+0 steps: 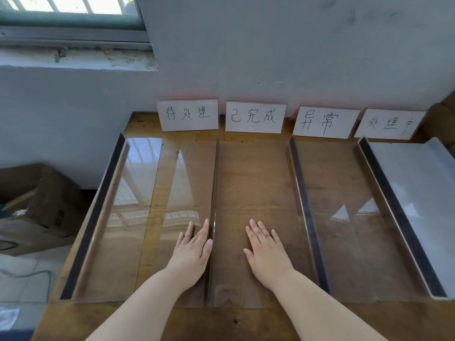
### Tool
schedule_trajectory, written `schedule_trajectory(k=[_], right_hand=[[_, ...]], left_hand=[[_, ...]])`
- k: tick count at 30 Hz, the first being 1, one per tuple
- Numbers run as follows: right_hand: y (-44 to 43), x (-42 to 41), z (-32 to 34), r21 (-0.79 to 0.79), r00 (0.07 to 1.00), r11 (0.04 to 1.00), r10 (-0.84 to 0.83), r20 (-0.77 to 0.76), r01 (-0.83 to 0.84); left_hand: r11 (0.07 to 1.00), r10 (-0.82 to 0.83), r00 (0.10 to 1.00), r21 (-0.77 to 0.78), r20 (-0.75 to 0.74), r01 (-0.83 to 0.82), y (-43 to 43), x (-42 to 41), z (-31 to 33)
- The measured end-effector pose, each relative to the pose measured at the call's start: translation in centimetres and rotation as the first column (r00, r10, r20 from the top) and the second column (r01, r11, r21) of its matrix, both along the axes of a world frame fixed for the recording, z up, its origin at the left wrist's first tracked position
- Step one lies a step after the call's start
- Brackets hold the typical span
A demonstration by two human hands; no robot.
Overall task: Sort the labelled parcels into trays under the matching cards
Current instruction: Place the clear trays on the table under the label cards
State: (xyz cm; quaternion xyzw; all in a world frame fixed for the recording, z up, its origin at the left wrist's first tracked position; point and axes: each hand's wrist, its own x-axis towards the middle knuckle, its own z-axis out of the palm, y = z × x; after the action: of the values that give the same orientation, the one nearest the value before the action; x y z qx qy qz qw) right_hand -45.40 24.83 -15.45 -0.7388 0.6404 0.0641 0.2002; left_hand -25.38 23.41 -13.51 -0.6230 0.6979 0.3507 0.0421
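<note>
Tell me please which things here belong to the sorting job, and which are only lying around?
For the job: four handwritten cards against the wall; four clear trays below them; left hand and right hand, both flat on trays. No parcel is in view.

Just lying about: cardboard boxes on the floor at left; window.

Glossy clear plastic trays (138, 193); worn wood table (246, 323)
</note>
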Motion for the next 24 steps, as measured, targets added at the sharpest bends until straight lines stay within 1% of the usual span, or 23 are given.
schedule_trajectory(k=[8, 17, 24], right_hand=[[0.1, -0.1, -0.1, 0.003, 1.0, 1.0, 0.007, -0.009, -0.007], [0.1, -0.2, 0.0, 0.008, 1.0, 1.0, 0.004, 0.009, -0.004], [0.1, -0.1, 0.0, 0.011, 1.0, 1.0, 0.005, 0.0, -0.005]], left_hand=[[1.0, 0.019, 1.0, 0.005, -0.019, -0.019, -0.2, -0.3, -0.5], [1.0, 0.002, 1.0, -0.007, 0.004, -0.002, -0.2, -1.1, -0.4], [0.999, 0.024, 1.0, -0.028, 0.01, -0.024, -0.2, -1.3, -0.7]])
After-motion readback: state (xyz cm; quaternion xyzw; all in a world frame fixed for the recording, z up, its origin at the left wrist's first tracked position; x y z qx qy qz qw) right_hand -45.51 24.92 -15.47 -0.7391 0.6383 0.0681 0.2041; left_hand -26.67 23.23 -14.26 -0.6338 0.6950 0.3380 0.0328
